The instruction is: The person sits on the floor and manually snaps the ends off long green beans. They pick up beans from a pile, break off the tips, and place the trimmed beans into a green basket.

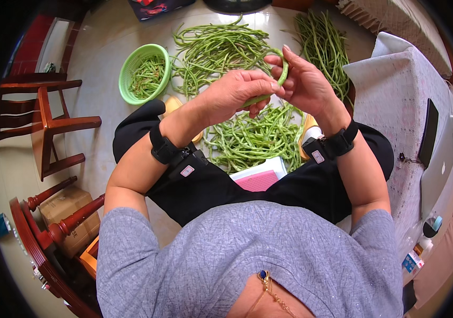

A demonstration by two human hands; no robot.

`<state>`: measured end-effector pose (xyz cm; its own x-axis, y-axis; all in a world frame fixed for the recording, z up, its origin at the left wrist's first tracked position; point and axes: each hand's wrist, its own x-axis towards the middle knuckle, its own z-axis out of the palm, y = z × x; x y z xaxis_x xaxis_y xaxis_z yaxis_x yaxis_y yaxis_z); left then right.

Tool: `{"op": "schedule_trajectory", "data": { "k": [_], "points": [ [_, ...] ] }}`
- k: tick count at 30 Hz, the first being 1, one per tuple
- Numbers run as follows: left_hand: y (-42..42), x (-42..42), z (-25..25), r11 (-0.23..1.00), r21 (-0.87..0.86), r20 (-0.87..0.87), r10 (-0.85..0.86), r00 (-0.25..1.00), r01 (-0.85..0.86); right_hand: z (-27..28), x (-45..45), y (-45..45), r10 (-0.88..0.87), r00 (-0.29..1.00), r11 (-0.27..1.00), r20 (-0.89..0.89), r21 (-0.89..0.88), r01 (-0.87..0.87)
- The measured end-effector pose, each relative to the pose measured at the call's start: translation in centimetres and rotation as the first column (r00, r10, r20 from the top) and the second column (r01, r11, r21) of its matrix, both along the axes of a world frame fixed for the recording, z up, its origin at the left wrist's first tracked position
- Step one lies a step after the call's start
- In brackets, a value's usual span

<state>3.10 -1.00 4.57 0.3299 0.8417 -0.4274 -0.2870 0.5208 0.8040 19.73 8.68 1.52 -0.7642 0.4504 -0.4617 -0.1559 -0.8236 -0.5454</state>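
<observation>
Between my two hands a long green bean (pixel 284 73) is bent in a curve. My left hand (pixel 240 93) grips its lower part between thumb and fingers, and my right hand (pixel 300 77) holds the curved upper part. Beyond the hands a loose pile of long beans (pixel 218 43) lies on the tiled floor. Nearer to me, between my feet, is a second pile of paler long beans (pixel 256 137). To the left a light green plastic colander (pixel 125 79) contains short bean pieces (pixel 147 77). A bundle of long beans (pixel 326 47) lies at the upper right.
Wooden chair (pixel 47 123) at left; cardboard box (pixel 69 218) beside a dark red wooden table (pixel 39 262) at lower left. On the right, a cloth-covered table (pixel 385 79) holds a laptop (pixel 439 171) and a black tablet or phone (pixel 428 133). A pink and white object (pixel 258 182) lies between my legs.
</observation>
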Motion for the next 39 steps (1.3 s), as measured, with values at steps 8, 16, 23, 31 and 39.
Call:
{"op": "schedule_trajectory", "data": {
  "k": [8, 16, 23, 31, 39],
  "points": [
    [0.3, -0.9, -1.6, 0.959, -0.04, -0.104, 0.275, 0.956, -0.28, -0.4, -0.5, -0.4, -0.368, 0.929, 0.885, -0.039, 0.291, 0.363],
    [2.3, -4.2, -4.1, 0.756, -0.076, -0.069, 0.646, 0.76, -0.65, 0.8, -0.7, -0.8, -0.466, 0.865, 0.727, -0.185, 0.476, 0.494],
    [2.3, -3.0, -3.5, 0.965, -0.145, 0.164, 0.241, 0.957, -0.218, 0.5, -0.7, -1.5, -0.171, 0.985, 0.938, 0.003, 0.306, 0.162],
    [1.2, -1.4, -1.9, 0.999, -0.054, 0.113, 0.003, 0.994, 0.003, -0.1, -0.4, -0.3, -0.174, 0.972, 0.979, -0.157, -0.131, 0.154],
    [0.2, -1.0, -1.3, 0.999, -0.041, 0.03, -0.019, 0.999, 0.02, -0.3, -0.3, 0.0, -0.329, 0.944, 0.944, -0.034, 0.006, 0.33]
  ]
}}
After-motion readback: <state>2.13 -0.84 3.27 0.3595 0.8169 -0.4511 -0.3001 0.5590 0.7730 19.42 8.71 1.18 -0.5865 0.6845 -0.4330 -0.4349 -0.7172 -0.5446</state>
